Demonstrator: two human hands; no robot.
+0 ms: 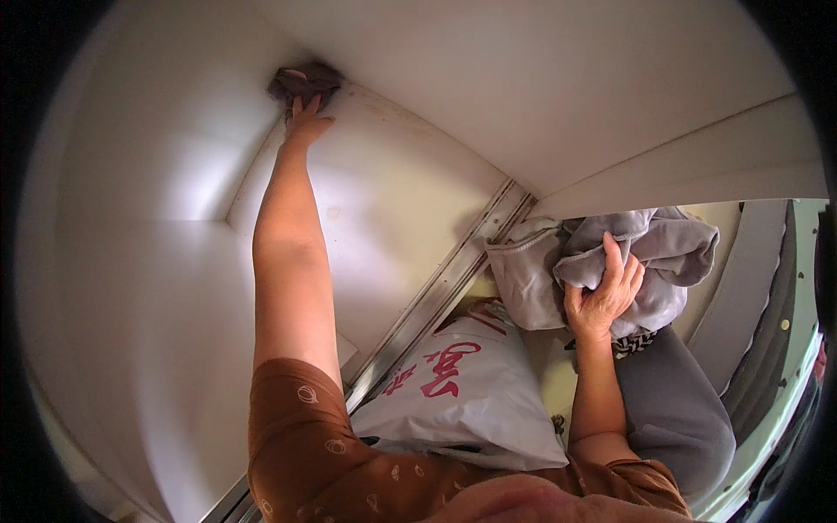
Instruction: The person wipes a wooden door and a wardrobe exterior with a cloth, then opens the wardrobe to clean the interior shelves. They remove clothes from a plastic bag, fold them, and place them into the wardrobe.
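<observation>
My left hand (306,124) is stretched deep into a white cabinet, its fingers pressing a crumpled dark brownish cloth (304,82) into the far corner. The cloth touches the corner where the walls meet the cabinet floor panel (386,170). Small stains show along that panel's far edge. Outside the cabinet, my right hand (605,294) grips a bunched grey fabric (592,252), thumb and fingers on its folds. Under and beside this fabric lies a paler grey-beige bundle (523,281).
A metal sliding-door track (451,268) runs along the cabinet's front edge. Against it leans a white plastic bag (471,386) with red writing, close to my body. My grey-trousered leg (680,405) is bent at the right, near a green patterned fabric (794,294).
</observation>
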